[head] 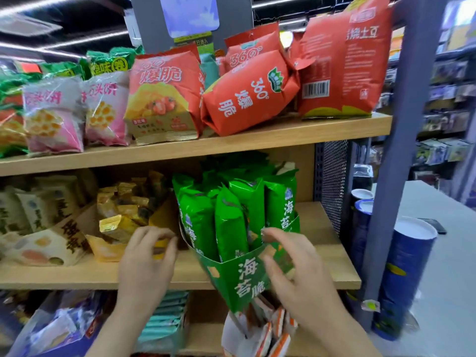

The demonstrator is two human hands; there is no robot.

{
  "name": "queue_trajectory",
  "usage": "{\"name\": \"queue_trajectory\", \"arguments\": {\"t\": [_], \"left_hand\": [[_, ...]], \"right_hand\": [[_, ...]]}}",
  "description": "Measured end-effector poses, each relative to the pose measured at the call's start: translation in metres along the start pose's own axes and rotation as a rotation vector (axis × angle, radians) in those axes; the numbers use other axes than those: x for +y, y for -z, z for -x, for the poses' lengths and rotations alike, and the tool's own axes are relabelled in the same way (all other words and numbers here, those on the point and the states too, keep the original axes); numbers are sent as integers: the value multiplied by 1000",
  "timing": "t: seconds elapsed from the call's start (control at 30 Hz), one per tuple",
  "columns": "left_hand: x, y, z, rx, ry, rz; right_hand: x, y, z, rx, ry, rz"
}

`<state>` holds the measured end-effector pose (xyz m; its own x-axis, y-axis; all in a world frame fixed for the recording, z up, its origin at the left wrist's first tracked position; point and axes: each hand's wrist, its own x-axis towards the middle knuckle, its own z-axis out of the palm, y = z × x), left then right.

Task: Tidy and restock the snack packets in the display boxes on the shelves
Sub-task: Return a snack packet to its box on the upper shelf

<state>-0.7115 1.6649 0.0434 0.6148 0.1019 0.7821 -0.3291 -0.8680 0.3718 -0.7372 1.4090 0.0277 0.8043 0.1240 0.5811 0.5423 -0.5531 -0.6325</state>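
Observation:
A green display box point(239, 276) full of upright green seaweed snack packets point(229, 222) sits turned at an angle on the middle wooden shelf point(332, 264), its front corner hanging over the shelf edge. My right hand point(291, 269) is at the box's right front wall, fingers loosely curved and touching its rim. My left hand point(146, 261) hovers just left of the box with fingers relaxed, holding nothing. It is in front of a yellow box point(108, 251) of gold-wrapped packets point(121, 210).
Cream egg-yolk snack box point(49, 246) at the left of the middle shelf. Red crisp bags point(247, 96) and pink packets point(54, 117) fill the top shelf. Blue tubes point(404, 276) stand beside the blue shelf post point(386, 202) on the right. Teal packets point(164, 320) and orange-white packets point(273, 331) lie below.

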Motion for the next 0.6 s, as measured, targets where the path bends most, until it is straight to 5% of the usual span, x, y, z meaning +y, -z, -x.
{"name": "queue_trajectory", "arguments": {"t": [0.07, 0.2, 0.33, 0.5, 0.6], "left_hand": [[30, 7, 12, 46, -191, 63], [73, -18, 37, -161, -513, -104], [69, -25, 28, -186, -427, -182], [30, -7, 25, -172, -298, -183], [0, 0, 13, -180, -152, -280]], "right_hand": [[13, 1, -4, 22, 84, 219], [25, -15, -10, -35, 156, 460], [18, -24, -14, 53, 198, 378], [-13, -51, 3, -31, 341, 273], [-28, -53, 10, -48, 408, 17]]}}
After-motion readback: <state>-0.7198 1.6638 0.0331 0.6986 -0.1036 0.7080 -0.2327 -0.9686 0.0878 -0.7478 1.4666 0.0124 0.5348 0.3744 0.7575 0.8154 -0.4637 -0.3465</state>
